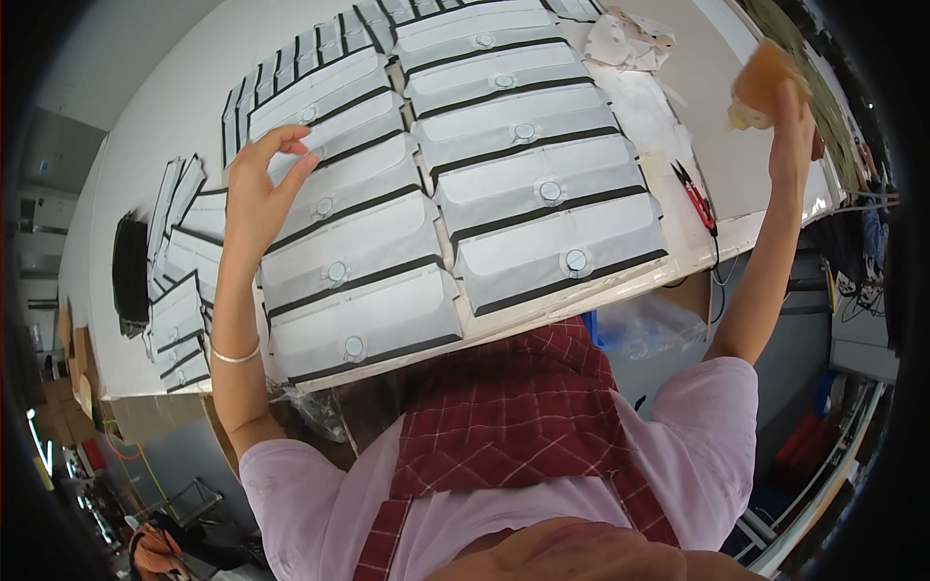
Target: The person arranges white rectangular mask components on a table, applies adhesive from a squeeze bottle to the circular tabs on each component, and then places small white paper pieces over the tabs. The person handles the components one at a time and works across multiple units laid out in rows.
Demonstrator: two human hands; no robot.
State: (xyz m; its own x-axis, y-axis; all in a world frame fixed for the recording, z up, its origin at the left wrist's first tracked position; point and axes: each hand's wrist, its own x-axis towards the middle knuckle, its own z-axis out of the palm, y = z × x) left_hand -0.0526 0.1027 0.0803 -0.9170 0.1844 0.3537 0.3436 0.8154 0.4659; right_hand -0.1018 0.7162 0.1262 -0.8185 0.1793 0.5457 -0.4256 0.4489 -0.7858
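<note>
Rows of flat grey-white pouches (528, 179) with black edging lie overlapped in two columns on the white table. Near the middle of each sits a small round disc (550, 191). My left hand (263, 184) hovers over the left column, thumb and forefinger apart with nothing between them. Out at the right, above the table edge, my right hand (792, 136) grips an amber squeeze bottle (770, 77), which tilts with its pale tip toward the lower left. Motion blurs the bottle a little.
Red-handled snips (696, 201) lie near the table's right edge. Behind them is a crumpled, stained cloth (630, 41). More pouches (179, 320) are heaped at the left beside a black stack (130, 276). A clear plastic bag (654, 327) hangs below the front edge.
</note>
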